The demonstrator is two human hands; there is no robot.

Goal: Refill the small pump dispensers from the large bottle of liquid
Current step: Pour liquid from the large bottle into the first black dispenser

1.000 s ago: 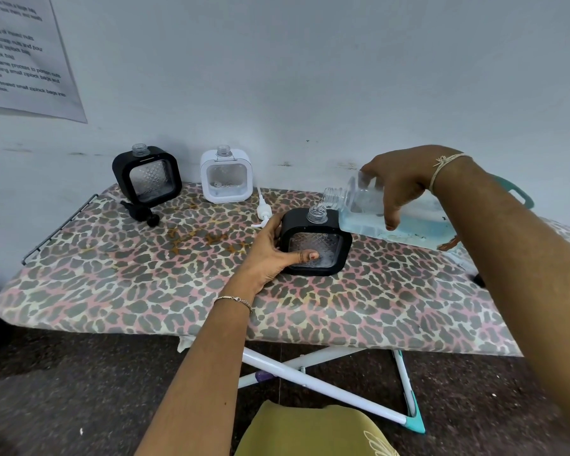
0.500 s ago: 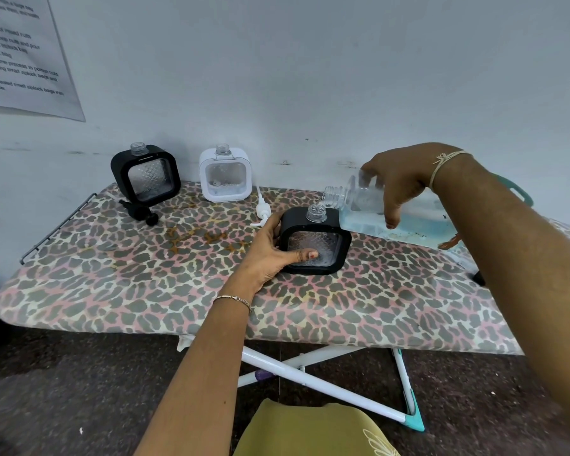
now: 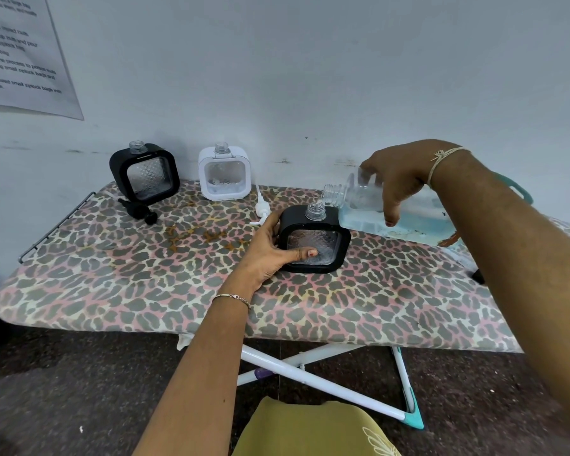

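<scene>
Steadying hand: left hand (image 3: 270,248) grips the near black dispenser (image 3: 323,245), thumb on its window, mid ironing board (image 3: 178,291).
Pouring hand: right hand (image 3: 395,179) curls over the tilted large bottle (image 3: 408,218), mouth above the dispenser's open neck.
Board's far edge: far black dispenser (image 3: 144,174) and white dispenser (image 3: 224,174), uncapped.

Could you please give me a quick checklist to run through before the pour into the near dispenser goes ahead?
1. Neck of the near black dispenser uncapped: ok.
2. Grip of the left hand on it, thumb across its window: ok.
3. Grip of the right hand on the tilted large bottle: ok.
4. Bottle mouth just above that neck: ok.
5. Room left inside: cannot tell, the window is textured.
6. Necks of the white dispenser and far black dispenser uncapped: ok.
</scene>
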